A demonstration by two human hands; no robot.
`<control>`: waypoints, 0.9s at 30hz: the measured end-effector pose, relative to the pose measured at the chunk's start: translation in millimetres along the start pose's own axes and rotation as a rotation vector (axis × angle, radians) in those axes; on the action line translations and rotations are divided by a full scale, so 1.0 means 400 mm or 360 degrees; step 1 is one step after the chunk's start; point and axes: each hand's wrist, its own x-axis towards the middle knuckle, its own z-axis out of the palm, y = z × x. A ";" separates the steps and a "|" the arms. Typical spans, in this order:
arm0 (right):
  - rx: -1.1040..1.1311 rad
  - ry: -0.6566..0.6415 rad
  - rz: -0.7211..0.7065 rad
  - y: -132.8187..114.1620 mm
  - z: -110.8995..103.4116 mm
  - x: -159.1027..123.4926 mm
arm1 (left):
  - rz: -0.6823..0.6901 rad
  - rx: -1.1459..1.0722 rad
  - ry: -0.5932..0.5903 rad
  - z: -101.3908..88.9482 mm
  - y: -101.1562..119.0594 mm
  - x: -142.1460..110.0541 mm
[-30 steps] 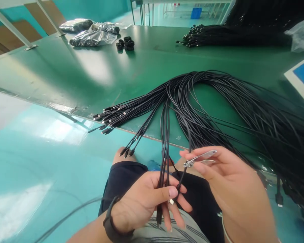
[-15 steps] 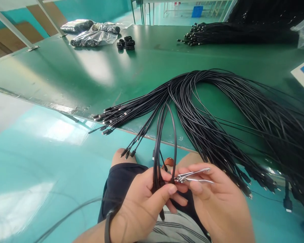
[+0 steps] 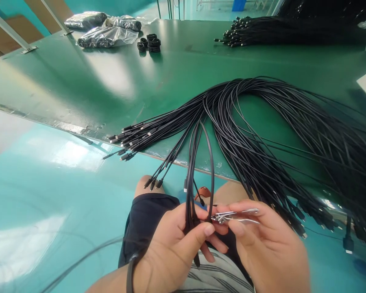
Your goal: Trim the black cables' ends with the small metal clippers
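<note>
Quick look at what's going on from this head cam: seated at a long glossy green workbench (image 3: 79,81), with a big fan of thin black cables (image 3: 222,110) spread across it from center to right, and a cluster of small black plugs (image 3: 128,142) sticking out over the bench edge, left of center.

The left hand (image 3: 171,248) is closed around a few of those cables at bottom center, thumb pressed across them, pinching them together. The held strands (image 3: 190,195) run almost straight up out of that grip, away from the person, and loop back into the fan on the bench, so the left hand is clearly the nearer one. One plug end pokes out below the fist.

The right hand (image 3: 268,240) sits just beside it, pinching a small shiny steel pair of snips (image 3: 234,216) between thumb and fingers, tips pointing left toward the cables, almost touching them. Can't tell if they're actually touching.

Lap has dark shorts (image 3: 143,219). Upper left of the frame there are silvery plastic bags (image 3: 105,36) and small coils of black cable (image 3: 152,44), and upper right a long pile of black cables (image 3: 277,30).
</note>
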 end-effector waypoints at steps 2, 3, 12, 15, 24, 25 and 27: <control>-0.0098 0.0053 -0.0011 -0.001 0.003 0.002 | -0.0010 0.0002 -0.0004 0.000 0.001 0.000; -0.0105 0.0051 0.0003 0.000 0.003 0.003 | -0.0019 0.0002 0.0003 0.001 0.001 0.000; 0.0163 -0.0036 0.0329 0.020 -0.003 0.007 | -0.0168 -0.0019 0.0160 0.001 -0.004 0.001; 0.0238 -0.0101 0.0300 0.021 -0.009 0.014 | -0.0185 0.0004 0.0074 -0.002 -0.006 -0.002; -0.0086 0.0035 0.0145 0.005 -0.002 0.001 | -0.0331 -0.0053 -0.0006 0.001 -0.004 -0.001; -0.0112 0.0037 0.0154 0.003 0.001 -0.001 | -0.0329 -0.0022 0.0010 0.000 -0.004 -0.002; -0.0089 0.0049 0.0185 0.002 0.003 0.000 | -0.0294 0.0010 0.0006 -0.002 -0.006 -0.006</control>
